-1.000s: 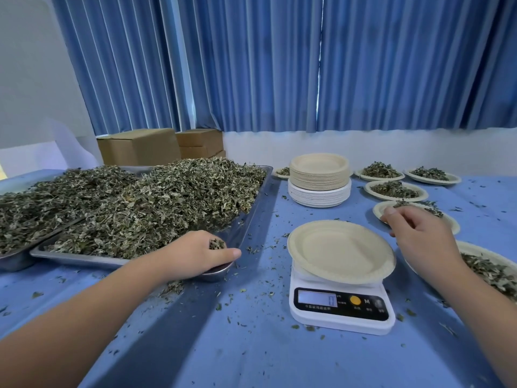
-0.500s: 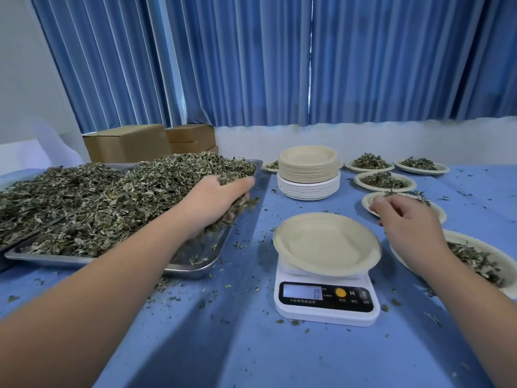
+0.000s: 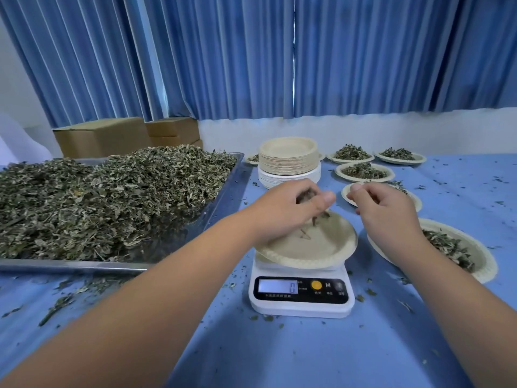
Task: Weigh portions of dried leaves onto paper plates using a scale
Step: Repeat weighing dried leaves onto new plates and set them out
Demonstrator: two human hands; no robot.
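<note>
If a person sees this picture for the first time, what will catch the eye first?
The big metal tray heaped with dried leaves fills the left side. In the middle, the left hand holds leaves over the paper plate on the white scale, which reads 0.

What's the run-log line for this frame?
phase: portioning | left hand: grips dried leaves above paper plate on scale | right hand: hovering beside plate | display: 0

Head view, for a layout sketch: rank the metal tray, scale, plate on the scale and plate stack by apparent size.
1. metal tray.
2. plate on the scale and scale: alike, unranked.
3. plate stack, though it sits farther away.
</note>
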